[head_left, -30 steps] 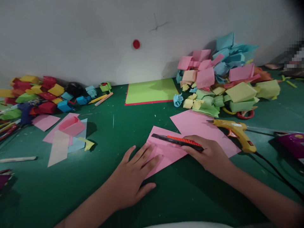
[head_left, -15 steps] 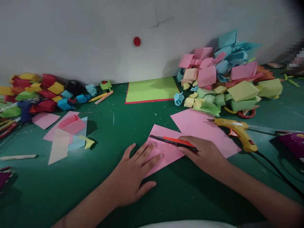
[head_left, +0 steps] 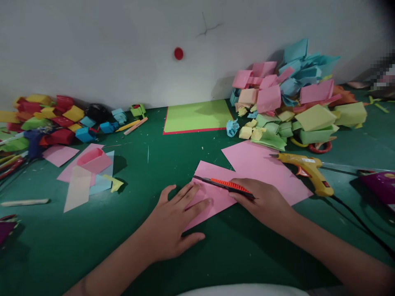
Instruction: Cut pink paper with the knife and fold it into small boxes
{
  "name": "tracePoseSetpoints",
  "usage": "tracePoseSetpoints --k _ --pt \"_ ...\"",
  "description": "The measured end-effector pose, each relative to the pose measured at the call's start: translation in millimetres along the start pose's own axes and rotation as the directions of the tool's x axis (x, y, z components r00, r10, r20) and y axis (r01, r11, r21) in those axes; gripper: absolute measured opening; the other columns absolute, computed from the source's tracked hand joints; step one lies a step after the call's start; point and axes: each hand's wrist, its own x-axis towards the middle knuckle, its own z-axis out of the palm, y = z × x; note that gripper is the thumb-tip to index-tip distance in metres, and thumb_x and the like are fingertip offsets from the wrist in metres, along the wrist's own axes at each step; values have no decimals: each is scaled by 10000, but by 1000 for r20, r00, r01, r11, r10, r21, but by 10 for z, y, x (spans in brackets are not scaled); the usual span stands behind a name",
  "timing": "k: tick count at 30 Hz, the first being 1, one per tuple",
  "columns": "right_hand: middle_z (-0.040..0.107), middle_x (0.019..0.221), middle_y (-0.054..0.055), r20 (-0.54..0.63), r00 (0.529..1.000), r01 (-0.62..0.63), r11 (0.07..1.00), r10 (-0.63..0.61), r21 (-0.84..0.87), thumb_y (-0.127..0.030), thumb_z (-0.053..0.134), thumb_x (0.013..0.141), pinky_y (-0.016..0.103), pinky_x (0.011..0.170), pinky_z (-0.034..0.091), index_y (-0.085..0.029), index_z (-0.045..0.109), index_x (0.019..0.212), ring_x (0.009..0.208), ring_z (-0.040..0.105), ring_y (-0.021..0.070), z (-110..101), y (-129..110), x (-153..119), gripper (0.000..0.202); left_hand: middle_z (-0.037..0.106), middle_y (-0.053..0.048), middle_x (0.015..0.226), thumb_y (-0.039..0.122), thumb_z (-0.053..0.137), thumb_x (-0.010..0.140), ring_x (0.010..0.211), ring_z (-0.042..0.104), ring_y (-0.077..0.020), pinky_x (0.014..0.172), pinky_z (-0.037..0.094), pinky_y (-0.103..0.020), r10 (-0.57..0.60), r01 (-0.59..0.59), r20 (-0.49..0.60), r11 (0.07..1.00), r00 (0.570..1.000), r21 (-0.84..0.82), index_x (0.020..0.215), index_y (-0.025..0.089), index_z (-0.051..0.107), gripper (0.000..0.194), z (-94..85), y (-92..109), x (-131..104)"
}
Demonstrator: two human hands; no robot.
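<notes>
Fingers spread, my left hand [head_left: 173, 224] lies flat with its fingertips on a small pink sheet [head_left: 206, 167] on the green table [head_left: 138, 172]. My right hand [head_left: 265, 201] is closed round an orange and black craft knife [head_left: 226, 185]. The knife's dark tip touches the sheet near its upper left edge, just above my left fingertips. Beyond my right hand lies a larger pink sheet [head_left: 259, 160], touching or very near the small one. The knife's rear end is hidden in my right hand.
A yellow glue gun [head_left: 308, 164] with a black cord lies right of the pink sheets. Folded paper pieces [head_left: 268, 98] are heaped at the back right, with more [head_left: 61, 119] at the back left. A light green sheet [head_left: 199, 117] lies by the wall; paper scraps [head_left: 77, 189] lie left.
My right hand and the knife have shifted very slightly left. My left hand has hardly moved and stays spread on the sheet.
</notes>
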Motion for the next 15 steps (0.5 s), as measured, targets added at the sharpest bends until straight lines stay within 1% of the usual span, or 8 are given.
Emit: tracePoseSetpoints --k 3,5,10,15 --pt "769 1107 40 11 1000 18 1000 -18 -18 -376 477 1012 365 822 589 -259 672 1149 993 730 242 8 9 -23 266 201 -101 1683 587 392 1013 1501 299 -356 1092 277 -568 -18 18 -7 1000 1000 -1 1587 342 279 634 -5 6 15" --pt "768 1101 42 17 1000 26 999 -25 -35 -374 459 1021 371 815 586 -253 659 1164 986 729 241 13 19 -40 274 211 -94 1682 584 385 1016 1498 303 -357 1083 290 -557 -22 22 -10 1000 1000 -2 1585 350 284 623 -14 8 20" --pt "763 1098 53 -6 998 55 995 -55 -81 -372 448 1027 394 837 580 -235 637 1201 988 726 246 26 43 -77 292 215 -108 1679 598 353 1022 1493 312 -346 1096 257 -597 -29 29 5 1000 1000 -7 1580 355 288 612 -39 22 21" --pt "767 1066 66 -16 997 73 990 -76 -119 -362 444 1025 383 788 585 -225 644 1189 951 731 249 19 44 -90 293 224 -105 1677 599 360 1021 1486 322 -351 1108 245 -614 -35 35 -1 999 999 -31 1572 365 303 601 -44 34 25"
